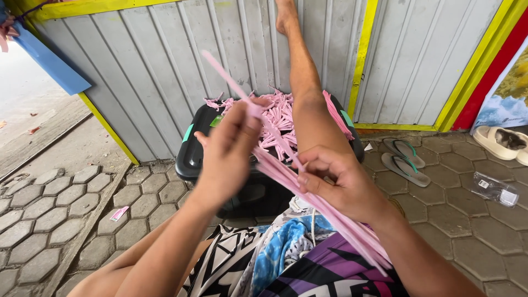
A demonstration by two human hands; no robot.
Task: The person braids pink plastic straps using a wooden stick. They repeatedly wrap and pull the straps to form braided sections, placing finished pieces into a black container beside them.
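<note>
Two hands pinch thin pink plastic strips (308,187): left hand (228,146) pulling one free, right hand (338,184) best gripping the bundle firmly.

A clear plastic packet (494,188) with white labels lies on the pavers at right, a small pink-and-white wrapper (119,213) lies at left, and a colourful poster (509,93) leans at the far right edge.

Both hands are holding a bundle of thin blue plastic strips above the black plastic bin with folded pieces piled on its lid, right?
Not quite: the bundle of thin plastic strips is pink, not blue. The head view shows the left hand and right hand holding it above the black plastic bin, with folded pink pieces piled on its lid.
</note>
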